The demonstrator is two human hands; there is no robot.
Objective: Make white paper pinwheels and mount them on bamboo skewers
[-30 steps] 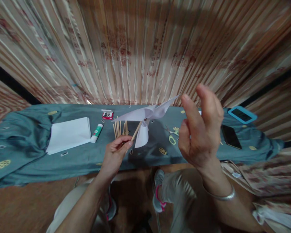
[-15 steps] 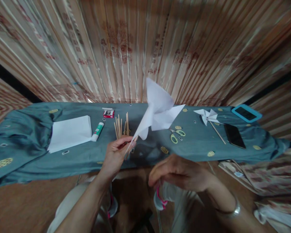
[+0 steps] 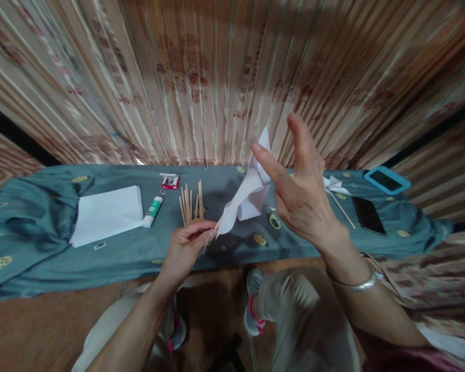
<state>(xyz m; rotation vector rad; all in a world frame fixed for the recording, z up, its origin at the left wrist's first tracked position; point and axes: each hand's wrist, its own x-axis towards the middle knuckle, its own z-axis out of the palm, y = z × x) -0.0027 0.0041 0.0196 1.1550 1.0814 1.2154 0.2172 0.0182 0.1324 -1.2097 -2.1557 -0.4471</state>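
Between the fingers of my left hand [image 3: 186, 248] is the thin stick of a white paper pinwheel [image 3: 251, 188], held up above the cloth and leaning right. My right hand [image 3: 306, 191] is raised beside the pinwheel's blades with thumb and fingers spread, holding nothing. Whether a fingertip touches the paper I cannot tell. Several wooden sticks [image 3: 188, 201] stand just behind my left hand. Green-handled scissors [image 3: 274, 221] lie partly hidden behind my right hand. A second paper pinwheel [image 3: 335, 185] on a stick rests farther right, partly covered by that hand.
A blue-grey cloth [image 3: 232, 253] covers the narrow table. On its left lie a stack of white paper [image 3: 106, 214], a glue stick [image 3: 152, 212] and a small red box [image 3: 170, 182]. At the right are a black phone [image 3: 369, 215] and a blue-framed tablet [image 3: 387, 180]. A pleated curtain [image 3: 217, 93] hangs behind.
My right hand has risen from the table's front edge to beside the blades, its fingers spreading. The pinwheel's blades have turned and look narrower. My left hand keeps its grip.
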